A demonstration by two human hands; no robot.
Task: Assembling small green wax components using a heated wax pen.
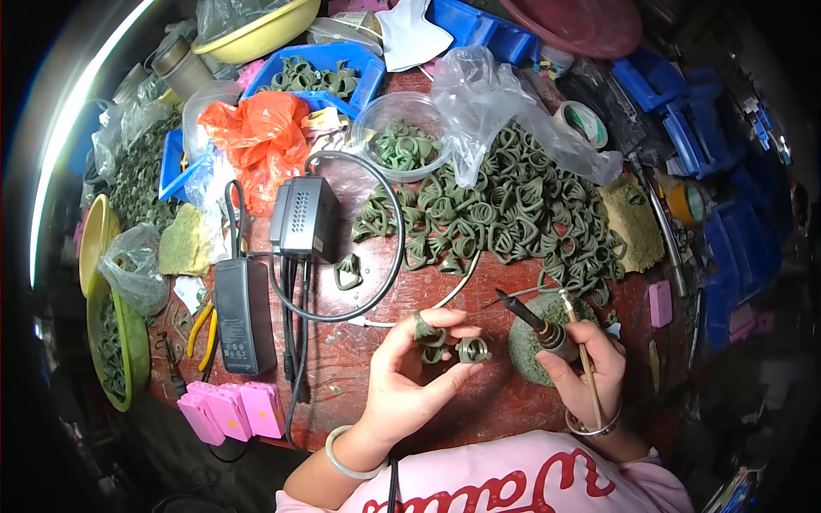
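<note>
My left hand (pixel 400 380) is closed on several dark green rings (pixel 473 350), pinched between thumb and fingers; they look like wax. In my right hand (pixel 597 363) are a black pen-shaped tool (pixel 552 335) with a thin tip, like a wax pen, and a slim wooden-handled tool (pixel 590 383). The black tip points up and left, apart from the rings. Under it lies a round, rough green pad (pixel 523 352). A large heap of similar green rings (pixel 505 209) spreads beyond both hands, and one single ring (pixel 348 272) lies left of it.
A black power box (pixel 304 221) with looping cables and a black adapter (pixel 242 316) stand on the left. Nearby are yellow-handled pliers (pixel 202 332) and pink blocks (pixel 231 410). Farther back are a clear tub (pixel 376 111), blue bins (pixel 363 61) and plastic bags (pixel 483 94).
</note>
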